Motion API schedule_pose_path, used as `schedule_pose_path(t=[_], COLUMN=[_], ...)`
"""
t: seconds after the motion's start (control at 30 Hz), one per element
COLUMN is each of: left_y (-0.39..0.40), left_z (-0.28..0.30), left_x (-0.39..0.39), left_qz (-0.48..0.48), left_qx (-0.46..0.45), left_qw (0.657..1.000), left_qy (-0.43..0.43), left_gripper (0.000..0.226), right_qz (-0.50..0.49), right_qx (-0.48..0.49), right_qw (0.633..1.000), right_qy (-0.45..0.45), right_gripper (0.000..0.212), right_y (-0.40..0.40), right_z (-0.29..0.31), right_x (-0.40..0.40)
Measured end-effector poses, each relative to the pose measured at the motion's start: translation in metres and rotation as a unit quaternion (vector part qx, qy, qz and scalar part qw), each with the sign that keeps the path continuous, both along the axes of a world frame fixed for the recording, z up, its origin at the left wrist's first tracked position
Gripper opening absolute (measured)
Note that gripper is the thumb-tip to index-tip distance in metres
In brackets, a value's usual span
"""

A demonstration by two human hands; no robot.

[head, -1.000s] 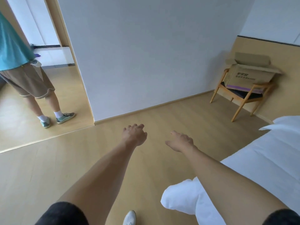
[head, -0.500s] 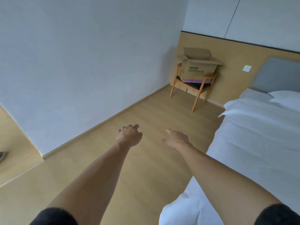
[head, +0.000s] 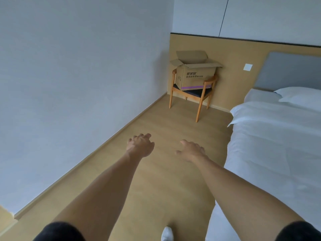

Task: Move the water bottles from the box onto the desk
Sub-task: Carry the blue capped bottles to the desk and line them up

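Cardboard is what I'm heading for: the box (head: 196,73) sits with its flaps up on the seat of a wooden chair (head: 191,94) in the far corner, well apart from me, and from here I can't see any water bottles inside it, nor the table they belong on. My worry is the narrow strip of floor (head: 156,171) between wall and bed (head: 278,145); I could clip the mattress corner, or later nudge the box off the seat by reaching in carelessly. My left hand (head: 139,146) hangs loosely curled, empty, and my right hand (head: 191,151) is relaxed with fingers spread, touching nothing.
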State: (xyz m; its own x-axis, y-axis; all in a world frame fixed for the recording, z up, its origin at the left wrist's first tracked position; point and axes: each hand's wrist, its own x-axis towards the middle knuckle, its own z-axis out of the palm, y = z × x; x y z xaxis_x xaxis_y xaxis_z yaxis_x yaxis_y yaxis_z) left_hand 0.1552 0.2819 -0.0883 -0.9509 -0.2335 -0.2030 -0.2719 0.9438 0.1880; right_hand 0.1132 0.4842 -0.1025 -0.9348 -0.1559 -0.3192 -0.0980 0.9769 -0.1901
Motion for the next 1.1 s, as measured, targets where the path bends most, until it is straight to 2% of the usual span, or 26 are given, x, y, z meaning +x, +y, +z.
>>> schedule_pose_path(t=[0.33,0.63,0.9,1.1], left_y=[0.011,0.049,0.087,0.108], left_z=[0.03,0.024,0.013,0.03], left_x=[-0.206,-0.355,-0.502,-0.635], left_qz=[-0.035,-0.083,-0.147,-0.196], left_qx=[-0.014,0.004,0.017,0.018], left_qw=[0.999,0.996,0.989,0.981], left_qy=[0.013,0.004,-0.005,0.005], left_gripper=[0.051,0.051,0.046,0.046], right_qz=[-0.024,-0.067,-0.131,-0.184], right_qx=[-0.037,-0.032,-0.037,-0.035], right_qw=[0.999,0.997,0.991,0.982], right_qy=[0.015,0.014,0.018,0.027], right_gripper=[0.066,0.065,0.066,0.066], right_y=[0.01,0.057,0.094,0.109], right_z=[0.021,0.018,0.009,0.019], right_x=[-0.194,-0.303,-0.425,-0.539])
